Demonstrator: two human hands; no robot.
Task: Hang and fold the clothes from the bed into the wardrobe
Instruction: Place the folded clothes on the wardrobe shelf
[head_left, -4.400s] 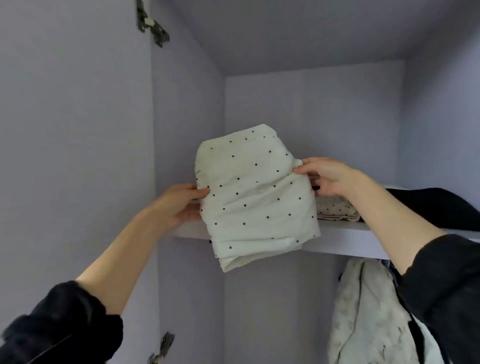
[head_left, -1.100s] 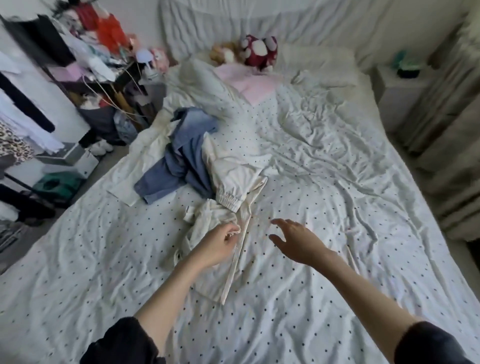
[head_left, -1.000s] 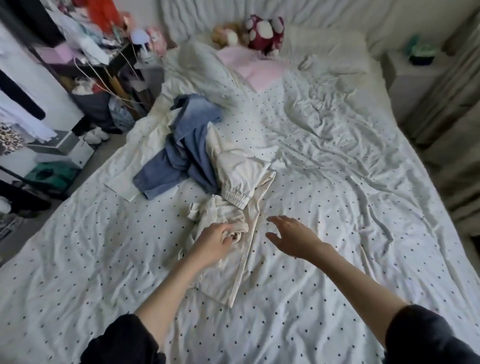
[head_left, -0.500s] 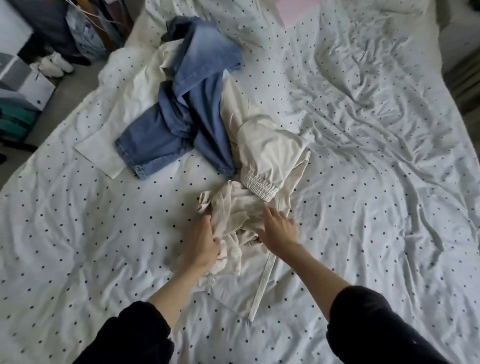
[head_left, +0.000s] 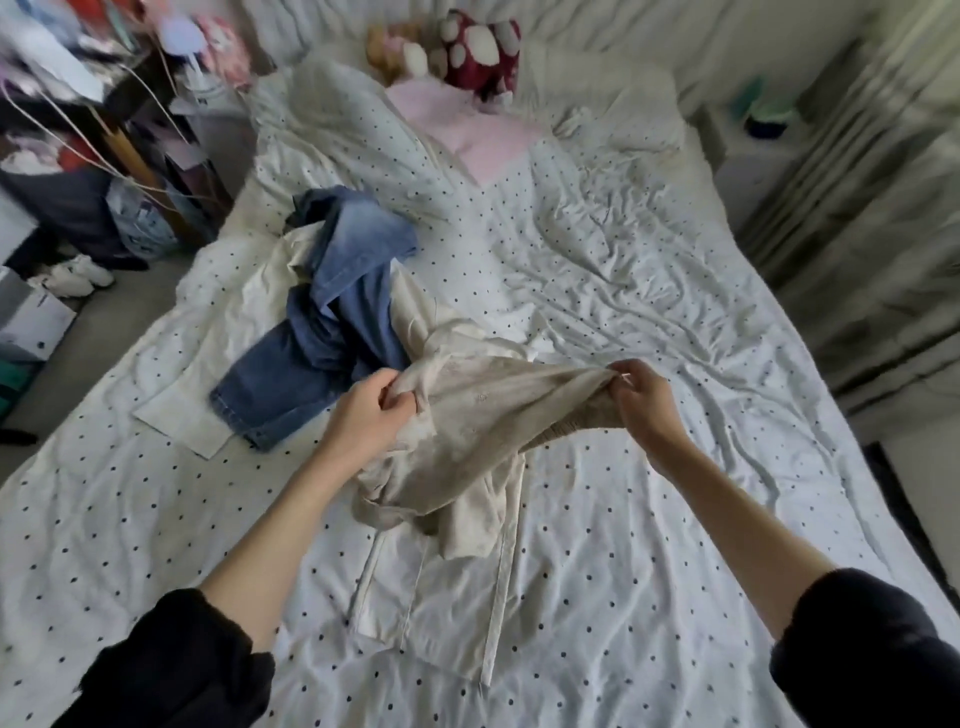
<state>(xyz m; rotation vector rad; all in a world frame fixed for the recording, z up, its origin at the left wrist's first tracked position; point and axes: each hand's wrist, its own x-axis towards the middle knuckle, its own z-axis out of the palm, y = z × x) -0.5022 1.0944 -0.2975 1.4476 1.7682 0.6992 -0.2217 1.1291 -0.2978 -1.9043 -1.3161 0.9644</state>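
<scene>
A beige garment (head_left: 488, 415) is held stretched above the bed (head_left: 675, 519) between two hands. Its left edge is gripped by the left hand (head_left: 371, 415), whose fingers are curled round a bunch of cloth; its right edge, where a ribbed hem is seen, is pinched by the right hand (head_left: 641, 400) with fingers closed tight on the fabric. The lower part of the garment hangs down and is draped onto a cream garment (head_left: 441, 597) that is spread flat on the dotted sheet just below the hands, with a long narrow strip running along its right side. Behind the left hand, a pair of blue jeans (head_left: 332, 322) is heaped on the bed, partly overlying a white cloth (head_left: 192, 421) and touching further cream fabric (head_left: 415, 317) that lies directly behind the held garment. Toward the head of the bed, a pink pillow (head_left: 467, 130) and a red spotted soft toy (head_left: 483, 49) are set well apart from the clothes. To the left of the bed, a cluttered rack (head_left: 78, 130) and white shoes (head_left: 72, 273) on the floor are seen, blurred. To the right, curtains (head_left: 883, 208) are hung beside a small bedside stand (head_left: 753, 150). Dark sleeves (head_left: 171, 670) are pushed up on both forearms.
</scene>
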